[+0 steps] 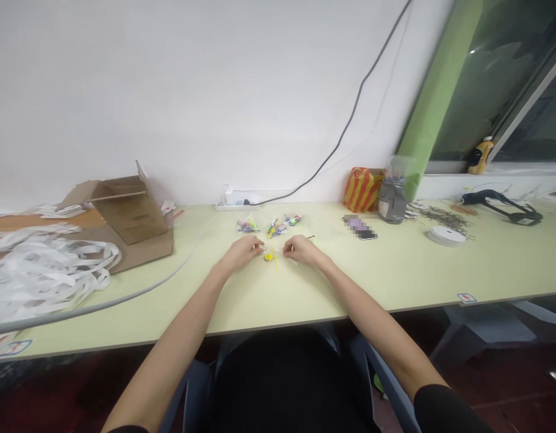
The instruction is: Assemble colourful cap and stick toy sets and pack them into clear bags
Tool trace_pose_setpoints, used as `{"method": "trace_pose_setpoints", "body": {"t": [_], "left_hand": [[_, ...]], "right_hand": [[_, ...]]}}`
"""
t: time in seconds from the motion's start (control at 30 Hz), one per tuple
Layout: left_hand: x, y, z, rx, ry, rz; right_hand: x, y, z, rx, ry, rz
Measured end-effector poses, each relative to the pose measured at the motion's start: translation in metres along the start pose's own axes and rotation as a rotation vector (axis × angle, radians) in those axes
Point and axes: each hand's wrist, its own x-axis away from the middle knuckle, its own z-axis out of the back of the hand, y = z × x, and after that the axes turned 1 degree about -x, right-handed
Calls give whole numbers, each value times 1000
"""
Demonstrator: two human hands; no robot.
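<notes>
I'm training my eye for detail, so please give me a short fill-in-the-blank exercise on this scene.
1. The small piece lying between the left hand and the right hand is ____ in colour.
2. In this view, the heap of white strips lies to the ____ of the cardboard box.
3. The bottle stands on the ____, beyond the table.

Missing words: yellow; left; windowsill.

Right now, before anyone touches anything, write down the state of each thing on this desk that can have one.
Left hand, fingers curled
Right hand, fingers curled
Clear packets, lying flat
Cardboard box, flaps open
White strips, loose heap
Phone, lying flat, screen blurred
Bottle, upright on windowsill
</notes>
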Motion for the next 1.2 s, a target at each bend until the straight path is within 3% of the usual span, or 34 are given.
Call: {"method": "trace_pose_setpoints", "body": {"t": [0.87,1.2], "left_hand": [[0,8,-4,64,-1,-46],[0,4,-5,-24,67,63]], "right_hand": [[2,-6,2,21,-11,-16],[3,-8,3,38,-7,-27]]}}
